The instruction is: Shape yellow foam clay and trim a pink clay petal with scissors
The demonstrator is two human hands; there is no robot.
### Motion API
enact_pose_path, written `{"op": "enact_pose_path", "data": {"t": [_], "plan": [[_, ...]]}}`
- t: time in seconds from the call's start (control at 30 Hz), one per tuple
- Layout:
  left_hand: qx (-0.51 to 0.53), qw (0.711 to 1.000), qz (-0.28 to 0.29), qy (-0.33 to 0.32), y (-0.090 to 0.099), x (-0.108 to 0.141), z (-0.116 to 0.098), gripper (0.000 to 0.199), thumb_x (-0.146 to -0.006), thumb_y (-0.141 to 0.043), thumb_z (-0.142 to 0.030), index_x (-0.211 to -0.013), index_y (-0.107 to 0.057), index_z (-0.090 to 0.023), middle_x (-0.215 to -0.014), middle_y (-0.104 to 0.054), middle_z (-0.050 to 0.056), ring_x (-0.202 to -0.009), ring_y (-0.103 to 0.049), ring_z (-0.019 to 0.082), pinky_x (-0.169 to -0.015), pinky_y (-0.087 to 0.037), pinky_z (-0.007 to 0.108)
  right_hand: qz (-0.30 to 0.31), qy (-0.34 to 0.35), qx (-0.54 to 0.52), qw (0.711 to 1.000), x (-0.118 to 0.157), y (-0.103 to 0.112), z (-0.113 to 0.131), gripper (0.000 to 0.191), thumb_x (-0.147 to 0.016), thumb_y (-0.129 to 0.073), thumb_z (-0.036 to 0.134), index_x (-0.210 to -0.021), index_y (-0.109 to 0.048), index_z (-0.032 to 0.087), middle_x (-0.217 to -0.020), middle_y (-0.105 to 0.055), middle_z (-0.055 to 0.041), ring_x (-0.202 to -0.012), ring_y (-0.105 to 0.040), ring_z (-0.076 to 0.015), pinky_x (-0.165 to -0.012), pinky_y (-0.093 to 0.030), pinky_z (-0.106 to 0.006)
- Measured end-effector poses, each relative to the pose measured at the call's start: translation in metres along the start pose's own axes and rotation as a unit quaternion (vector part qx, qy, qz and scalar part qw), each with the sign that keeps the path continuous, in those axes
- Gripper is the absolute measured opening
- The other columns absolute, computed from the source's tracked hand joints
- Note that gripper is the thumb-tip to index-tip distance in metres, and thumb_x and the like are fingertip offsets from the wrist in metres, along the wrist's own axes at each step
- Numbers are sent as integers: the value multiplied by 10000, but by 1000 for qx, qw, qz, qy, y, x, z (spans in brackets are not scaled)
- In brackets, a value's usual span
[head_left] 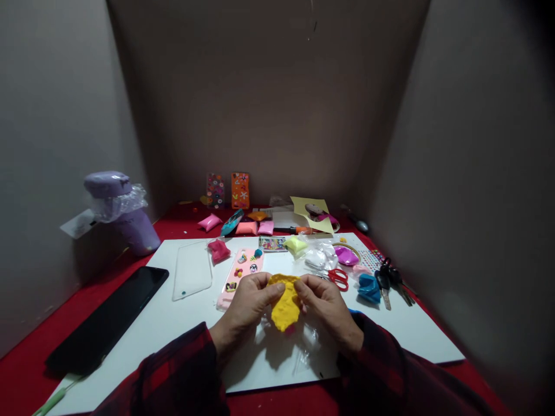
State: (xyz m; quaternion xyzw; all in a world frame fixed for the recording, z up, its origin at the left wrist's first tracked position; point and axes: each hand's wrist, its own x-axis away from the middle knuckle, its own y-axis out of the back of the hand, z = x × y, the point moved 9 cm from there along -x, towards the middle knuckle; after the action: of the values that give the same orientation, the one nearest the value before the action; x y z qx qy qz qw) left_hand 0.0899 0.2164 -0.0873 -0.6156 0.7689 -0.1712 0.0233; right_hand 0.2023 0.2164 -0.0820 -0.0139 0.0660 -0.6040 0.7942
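A flattened yellow piece of soft clay [285, 312] hangs between my two hands above the white board [251, 370]. My left hand [246, 303] pinches its upper left edge between thumb and fingers. At the upper right edge, my right hand [326, 300] grips it in the same way. Just behind my left hand lies a pink phone case [249, 269] with small decorations, its lower part partly covered. Red-handled scissors [339, 279] rest behind my right hand. Clear plastic wrap [306, 352] lies on the board below the clay.
Left are a black phone [108, 318], a clear case [192, 270] and a purple bottle [136, 228]. Right are a blue clay packet [369, 289] and keys [384, 283]. Behind lie a red packet [219, 251], a yellow-green packet [296, 245] and an upright orange case [240, 190].
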Motion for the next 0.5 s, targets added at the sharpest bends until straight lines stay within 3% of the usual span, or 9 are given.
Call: {"op": "enact_pose_path", "data": {"t": [0.3, 0.5], "plan": [[16, 999, 28, -10, -4, 0, 2, 347, -640, -749, -406, -739, -617, -100, -663, -602, 44, -600, -555, 115, -579, -415, 211, -42, 11, 1, 999, 3, 8, 8, 387, -747, -663, 506, -690, -533, 146, -606, -500, 14, -552, -446, -108, -525, -360, -217], [17, 1000, 21, 12, -4, 1, 2, 364, -558, -804, -366, -712, -604, -104, -605, -582, 18, -569, -563, 129, -554, -420, 223, -11, -7, -8, 1000, 2, 1, 3, 407, -753, -649, 526, -678, -544, 140, -574, -496, 16, -526, -442, -99, -502, -339, -209]]}}
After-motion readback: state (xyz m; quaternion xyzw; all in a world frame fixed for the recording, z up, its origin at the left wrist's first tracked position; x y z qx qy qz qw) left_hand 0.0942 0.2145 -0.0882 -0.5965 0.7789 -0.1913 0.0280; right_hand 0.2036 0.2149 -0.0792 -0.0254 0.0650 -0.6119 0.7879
